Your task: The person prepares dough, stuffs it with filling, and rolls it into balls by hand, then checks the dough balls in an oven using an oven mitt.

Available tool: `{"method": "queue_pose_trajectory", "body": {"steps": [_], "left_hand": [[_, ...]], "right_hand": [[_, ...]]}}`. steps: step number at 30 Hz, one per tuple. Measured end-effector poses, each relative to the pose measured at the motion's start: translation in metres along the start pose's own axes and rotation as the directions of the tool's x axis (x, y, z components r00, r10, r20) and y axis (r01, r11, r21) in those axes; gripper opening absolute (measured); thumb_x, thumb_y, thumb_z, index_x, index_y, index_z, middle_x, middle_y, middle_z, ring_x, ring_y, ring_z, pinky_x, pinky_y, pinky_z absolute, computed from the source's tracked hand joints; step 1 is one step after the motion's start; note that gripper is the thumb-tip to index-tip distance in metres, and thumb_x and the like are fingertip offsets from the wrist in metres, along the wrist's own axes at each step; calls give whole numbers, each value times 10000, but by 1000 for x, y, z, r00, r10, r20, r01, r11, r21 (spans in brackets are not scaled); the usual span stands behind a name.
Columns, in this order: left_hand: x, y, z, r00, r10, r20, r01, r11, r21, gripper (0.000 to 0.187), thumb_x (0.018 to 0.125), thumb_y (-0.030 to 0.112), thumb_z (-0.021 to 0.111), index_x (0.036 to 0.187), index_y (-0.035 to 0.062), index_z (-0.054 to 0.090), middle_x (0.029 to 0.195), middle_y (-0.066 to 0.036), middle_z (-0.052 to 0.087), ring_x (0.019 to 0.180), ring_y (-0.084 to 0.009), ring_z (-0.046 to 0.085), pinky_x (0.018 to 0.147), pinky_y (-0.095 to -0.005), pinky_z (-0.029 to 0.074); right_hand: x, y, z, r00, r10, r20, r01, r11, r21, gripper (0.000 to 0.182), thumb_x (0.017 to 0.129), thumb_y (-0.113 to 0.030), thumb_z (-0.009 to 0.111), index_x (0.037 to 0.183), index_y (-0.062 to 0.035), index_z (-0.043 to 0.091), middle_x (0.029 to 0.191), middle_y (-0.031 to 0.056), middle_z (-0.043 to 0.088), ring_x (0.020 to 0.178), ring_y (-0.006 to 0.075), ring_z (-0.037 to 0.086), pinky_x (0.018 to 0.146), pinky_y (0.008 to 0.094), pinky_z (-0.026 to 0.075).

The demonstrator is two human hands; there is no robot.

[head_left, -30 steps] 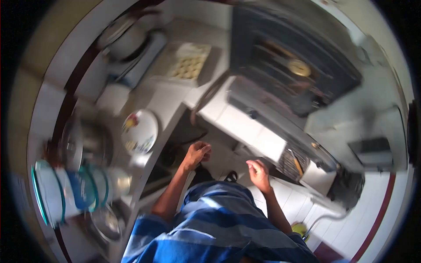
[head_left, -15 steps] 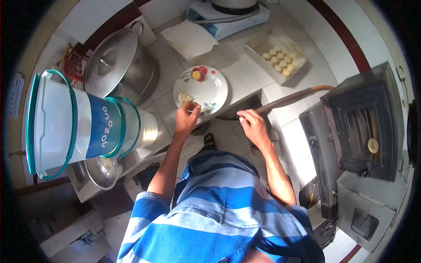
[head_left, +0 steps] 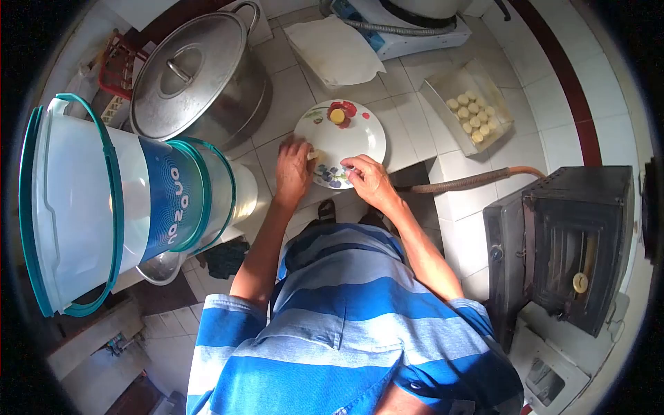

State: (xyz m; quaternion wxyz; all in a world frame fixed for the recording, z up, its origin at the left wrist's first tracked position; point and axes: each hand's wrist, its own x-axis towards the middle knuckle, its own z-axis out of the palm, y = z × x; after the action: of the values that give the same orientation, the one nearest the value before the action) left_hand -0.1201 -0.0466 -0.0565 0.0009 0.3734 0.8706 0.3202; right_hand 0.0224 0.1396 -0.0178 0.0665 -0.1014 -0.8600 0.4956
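A white plate with painted flowers (head_left: 370, 142) lies at the counter's front edge, bearing a small round yellow piece (head_left: 337, 116). Over its left rim, my left hand (head_left: 295, 167) is closed with curled fingers around a pale doughy piece (head_left: 313, 155), mostly hidden by the hand. My right hand (head_left: 371, 180) is at the plate's lower right rim, fingers drawn together. Whatever they pinch, if anything, is too small to make out.
A clear container (head_left: 443, 104) of several pale round pieces stands right of the plate. Beyond are a white sheet (head_left: 335, 48) and a stove (head_left: 422, 38). Left stand a lidded steel pot (head_left: 194, 76) and plastic buckets (head_left: 131, 200); a black oven-like appliance (head_left: 581, 235) is at right.
My right hand has moved left from beyond the counter edge to the plate's rim. My left hand has risen slightly over the pale pieces. The view has shifted, too.
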Motion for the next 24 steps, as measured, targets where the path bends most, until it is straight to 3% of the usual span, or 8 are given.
{"method": "queue_pose_trajectory", "body": {"steps": [2,4,6,7,9,14,19,24], "left_hand": [[-1,4,0,998,-58,39,58,998,-15,363,806,43,755,1142,76,619,1220,-175,629,1179,-432,563,1013,-520,465],[-1,21,-8,991,-109,83,112,993,-28,333,815,37,750,1117,69,613,1176,-167,651,1092,-431,611,970,-493,502],[3,45,-17,945,-327,-12,295,867,-403,346,864,54,758,1173,25,607,1062,-133,693,902,-322,676,842,-387,555],[5,53,-20,944,-329,-14,296,866,-402,346,864,54,758,1173,25,607,1062,-133,693,902,-322,676,842,-387,555],[6,66,-24,877,-462,131,350,429,-833,380,914,102,765,1235,-26,605,1075,-111,700,876,-188,675,757,-299,555],[4,77,-34,848,-418,325,470,311,-826,473,932,180,779,1298,-52,592,1178,-115,676,994,-151,673,850,-274,560],[0,78,-31,806,-360,471,434,-183,-882,349,962,157,743,1245,-9,625,1155,-95,685,1061,-177,681,900,-306,573],[-2,75,-29,797,-351,491,460,-174,-871,287,971,130,726,1208,0,631,1142,-92,696,1059,-182,685,919,-328,585]], "right_hand": [[5,8,1,1000,-9,24,9,1000,12,249,947,-65,655,1189,-26,693,1082,128,681,897,212,695,760,338,574],[11,8,-2,1000,8,15,-9,995,97,260,950,-64,663,1206,-22,687,1113,124,680,920,198,693,784,330,578],[18,4,-5,1000,23,1,-23,984,179,273,952,-63,670,1222,-19,680,1144,119,678,943,184,692,809,323,582],[20,2,-7,999,35,-5,-33,962,270,297,944,-103,697,1228,-16,678,1149,126,680,959,201,701,833,331,583],[23,-2,-10,999,51,-3,-47,933,358,329,936,-144,725,1234,-14,675,1154,132,681,974,218,709,857,338,584],[29,-13,-18,998,-62,-15,63,935,349,351,939,-151,753,1261,-36,675,1186,117,700,976,181,697,829,313,569],[28,-23,-26,999,48,0,-45,920,389,350,965,-141,737,1281,-11,660,1197,96,703,1025,154,683,898,297,543],[29,-44,-30,913,-371,-169,386,920,67,312,927,-162,762,1207,-36,707,1128,123,717,957,239,707,850,336,562]]}}
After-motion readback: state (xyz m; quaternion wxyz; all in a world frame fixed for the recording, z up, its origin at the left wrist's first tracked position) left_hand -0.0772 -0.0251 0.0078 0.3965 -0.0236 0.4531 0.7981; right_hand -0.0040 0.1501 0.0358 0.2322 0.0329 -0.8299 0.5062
